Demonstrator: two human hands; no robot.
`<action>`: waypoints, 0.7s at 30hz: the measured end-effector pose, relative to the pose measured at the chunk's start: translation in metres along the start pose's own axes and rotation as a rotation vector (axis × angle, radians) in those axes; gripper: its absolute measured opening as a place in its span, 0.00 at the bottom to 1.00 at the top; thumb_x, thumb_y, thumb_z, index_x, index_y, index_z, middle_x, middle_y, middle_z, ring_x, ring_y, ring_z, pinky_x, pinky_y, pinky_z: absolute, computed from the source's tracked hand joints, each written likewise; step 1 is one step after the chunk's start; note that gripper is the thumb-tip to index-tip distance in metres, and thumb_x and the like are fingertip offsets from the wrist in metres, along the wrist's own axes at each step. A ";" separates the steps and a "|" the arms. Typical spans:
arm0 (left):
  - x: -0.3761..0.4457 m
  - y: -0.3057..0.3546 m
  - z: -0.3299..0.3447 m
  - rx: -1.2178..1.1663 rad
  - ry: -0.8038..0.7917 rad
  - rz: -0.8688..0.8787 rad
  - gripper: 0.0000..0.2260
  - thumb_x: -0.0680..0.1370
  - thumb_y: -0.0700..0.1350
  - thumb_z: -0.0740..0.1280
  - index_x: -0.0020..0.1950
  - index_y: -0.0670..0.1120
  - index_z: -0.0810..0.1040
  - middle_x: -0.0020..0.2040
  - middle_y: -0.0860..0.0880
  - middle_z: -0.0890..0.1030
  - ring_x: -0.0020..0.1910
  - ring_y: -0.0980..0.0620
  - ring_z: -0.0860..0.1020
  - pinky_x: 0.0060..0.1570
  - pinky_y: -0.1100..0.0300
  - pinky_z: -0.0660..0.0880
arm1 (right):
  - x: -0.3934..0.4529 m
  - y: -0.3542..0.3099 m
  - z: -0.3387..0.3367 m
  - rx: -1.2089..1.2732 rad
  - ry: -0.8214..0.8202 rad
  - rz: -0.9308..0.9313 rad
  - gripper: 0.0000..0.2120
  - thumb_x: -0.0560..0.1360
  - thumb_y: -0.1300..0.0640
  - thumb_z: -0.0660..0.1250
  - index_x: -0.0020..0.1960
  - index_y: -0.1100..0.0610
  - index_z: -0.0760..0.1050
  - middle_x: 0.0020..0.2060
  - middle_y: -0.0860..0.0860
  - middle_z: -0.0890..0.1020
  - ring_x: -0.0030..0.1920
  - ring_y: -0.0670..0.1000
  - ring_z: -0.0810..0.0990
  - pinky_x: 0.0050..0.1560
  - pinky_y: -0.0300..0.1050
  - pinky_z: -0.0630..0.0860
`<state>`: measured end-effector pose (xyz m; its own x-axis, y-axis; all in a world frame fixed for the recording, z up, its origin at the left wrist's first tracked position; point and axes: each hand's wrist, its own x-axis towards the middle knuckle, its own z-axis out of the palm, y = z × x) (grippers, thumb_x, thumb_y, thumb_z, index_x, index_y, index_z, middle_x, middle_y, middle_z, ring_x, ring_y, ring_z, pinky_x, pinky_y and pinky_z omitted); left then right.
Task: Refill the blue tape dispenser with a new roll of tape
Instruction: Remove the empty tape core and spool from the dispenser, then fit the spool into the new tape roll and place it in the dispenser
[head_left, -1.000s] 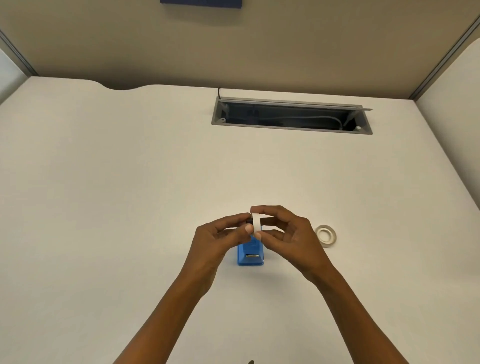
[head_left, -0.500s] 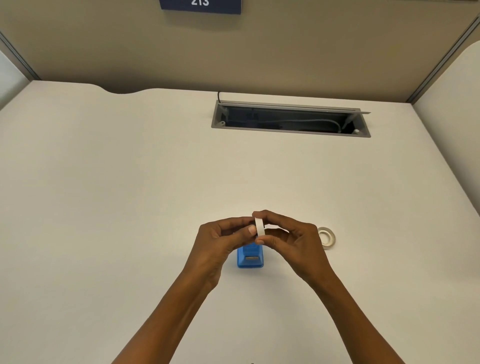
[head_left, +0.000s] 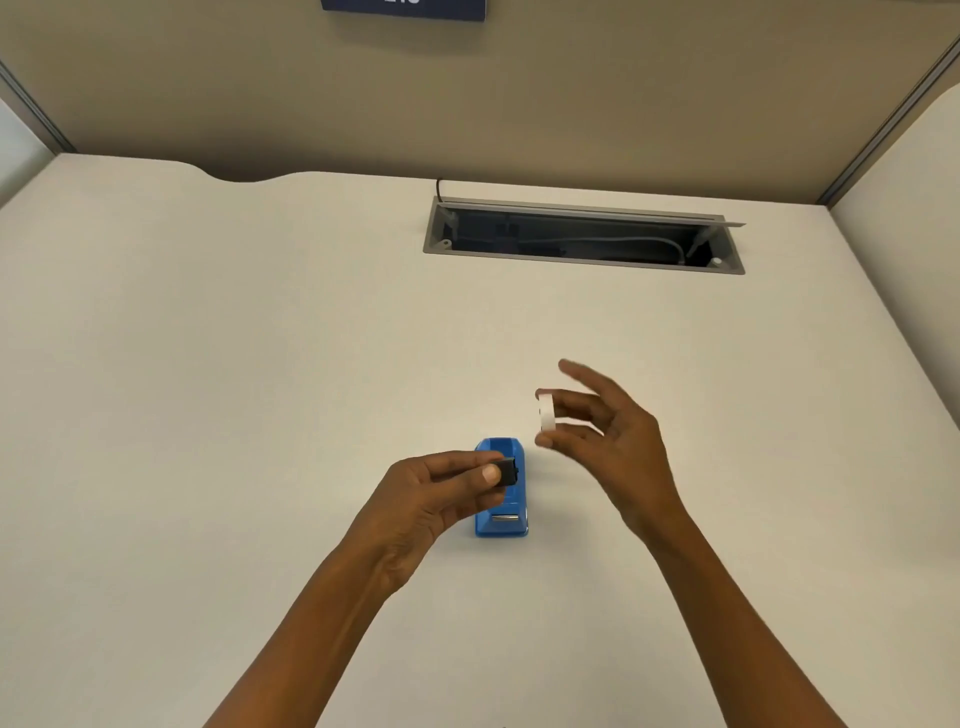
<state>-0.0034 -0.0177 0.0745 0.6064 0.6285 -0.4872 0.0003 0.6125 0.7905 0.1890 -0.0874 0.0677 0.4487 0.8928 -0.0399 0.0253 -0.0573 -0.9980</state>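
The blue tape dispenser (head_left: 502, 521) stands on the white desk (head_left: 260, 415), its cutter end toward me. My left hand (head_left: 436, 499) hovers just above it and pinches a small black spool hub (head_left: 508, 472) between thumb and fingers. My right hand (head_left: 608, 441) is up and to the right of the dispenser. Its thumb and a finger grip a thin white tape ring (head_left: 545, 413) held on edge, the other fingers spread. Hub and ring are apart. A second roll is not visible; my right hand covers that spot.
A grey cable tray opening (head_left: 582, 260) with a raised lid is sunk into the desk farther back. Beige partition walls close off the back and the right side, with a blue sign (head_left: 405, 8) at the top.
Both hands held the white ring with the hub together over the dispenser. Now they have parted: the left keeps the black hub, the right has carried the ring to the right.
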 end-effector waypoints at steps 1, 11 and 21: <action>-0.001 0.000 -0.001 -0.012 0.013 0.003 0.16 0.63 0.43 0.75 0.48 0.41 0.83 0.49 0.43 0.85 0.49 0.46 0.83 0.43 0.62 0.79 | 0.010 0.003 0.002 -0.060 0.061 0.035 0.27 0.63 0.60 0.78 0.59 0.47 0.76 0.48 0.48 0.85 0.51 0.45 0.82 0.48 0.35 0.79; -0.006 -0.008 -0.008 -0.049 0.167 0.009 0.14 0.62 0.47 0.74 0.46 0.46 0.85 0.47 0.46 0.86 0.47 0.46 0.83 0.41 0.62 0.80 | 0.082 0.058 0.048 -0.606 -0.006 0.086 0.24 0.65 0.58 0.77 0.59 0.60 0.76 0.56 0.57 0.79 0.57 0.57 0.76 0.60 0.50 0.73; -0.002 -0.014 -0.004 -0.049 0.183 0.007 0.14 0.61 0.49 0.74 0.45 0.48 0.85 0.46 0.47 0.86 0.47 0.48 0.83 0.40 0.64 0.79 | 0.064 0.048 0.036 -0.607 0.058 0.090 0.25 0.69 0.54 0.74 0.64 0.56 0.72 0.60 0.56 0.74 0.60 0.55 0.72 0.60 0.48 0.72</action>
<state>-0.0077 -0.0255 0.0622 0.4510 0.7069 -0.5449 -0.0446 0.6276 0.7773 0.1863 -0.0171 0.0158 0.5201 0.8479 -0.1032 0.4814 -0.3908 -0.7845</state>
